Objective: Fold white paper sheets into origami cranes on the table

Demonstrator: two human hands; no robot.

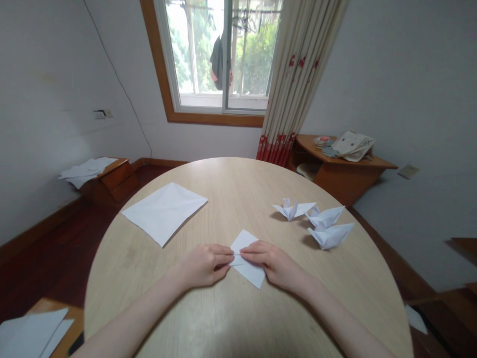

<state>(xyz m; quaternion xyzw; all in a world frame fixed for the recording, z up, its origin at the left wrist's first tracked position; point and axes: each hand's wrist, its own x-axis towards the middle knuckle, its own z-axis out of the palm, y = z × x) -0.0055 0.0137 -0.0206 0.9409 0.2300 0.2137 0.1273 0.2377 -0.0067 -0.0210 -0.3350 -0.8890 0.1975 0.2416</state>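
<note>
**Small folded paper (249, 273) right in front of you**

So your left hand (208, 263) is mostly closed, fingers bunched together, gripping the paper's left side. Your right hand (276, 266) is much the same, fingertips pressing it from the right. It's lying on the surface (227, 199), left of three paper birds (331, 237). The corner cabinet (345, 181) has something pale (307, 170) inside, too dim to identify.

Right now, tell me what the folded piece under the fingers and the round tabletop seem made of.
Folded piece: likely white paper, matte; thin edges, straight folds. Tabletop: wood or wood-look laminate, unclear which; fine pale grain, soft sheen.
</note>
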